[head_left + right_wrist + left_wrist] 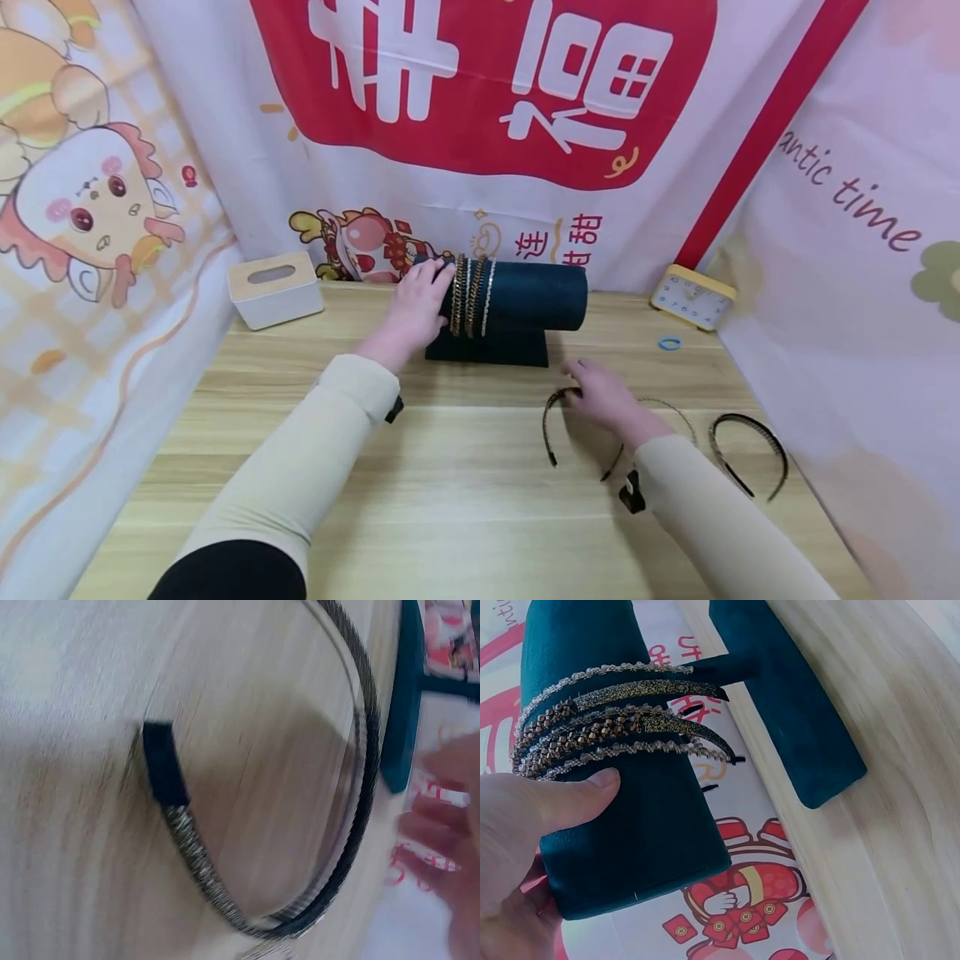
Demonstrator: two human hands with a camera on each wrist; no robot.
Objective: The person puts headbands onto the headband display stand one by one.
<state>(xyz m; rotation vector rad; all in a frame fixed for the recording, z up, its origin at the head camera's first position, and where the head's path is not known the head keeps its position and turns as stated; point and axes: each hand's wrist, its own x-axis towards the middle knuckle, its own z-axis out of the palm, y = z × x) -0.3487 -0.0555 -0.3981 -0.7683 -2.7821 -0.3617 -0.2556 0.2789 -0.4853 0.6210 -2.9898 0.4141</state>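
Tabletop (465,500) bears three headbands (371,761); left grip (415,304) holds one stand (536,296); right grip (606,398) seems relaxed.

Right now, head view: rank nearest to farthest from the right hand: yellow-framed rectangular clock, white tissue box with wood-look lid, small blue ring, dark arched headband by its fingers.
1. Dark arched headband, right by the right hand
2. Small blue ring, behind and right
3. Yellow-framed rectangular clock, farther back right
4. White tissue box, back left
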